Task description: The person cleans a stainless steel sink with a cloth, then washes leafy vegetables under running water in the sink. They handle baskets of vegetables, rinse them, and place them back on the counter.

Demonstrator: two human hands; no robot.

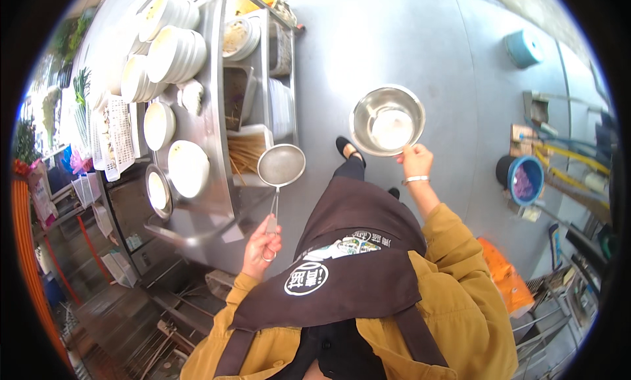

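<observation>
My left hand [262,247] grips the handle of a round mesh strainer [281,165], which is held out beside the steel table. The strainer's mesh looks empty. In my right hand [416,164] is the rim of a stainless steel bowl [362,121], held over the floor with its inside facing up. A bright patch shows on the bowl's bottom; whether it is glare or contents I cannot tell. Nearest the strainer, on the lower shelf, lies a white container of wooden chopsticks [244,153].
A steel table [217,192] at left bears stacks of white bowls [177,54], a cloth [191,96] and a metal bowl [167,197]. Plates [241,37] sit on its shelf. At right on the floor [443,84] stand a blue bucket [537,180], a teal bucket [525,49] and an orange bag [503,271].
</observation>
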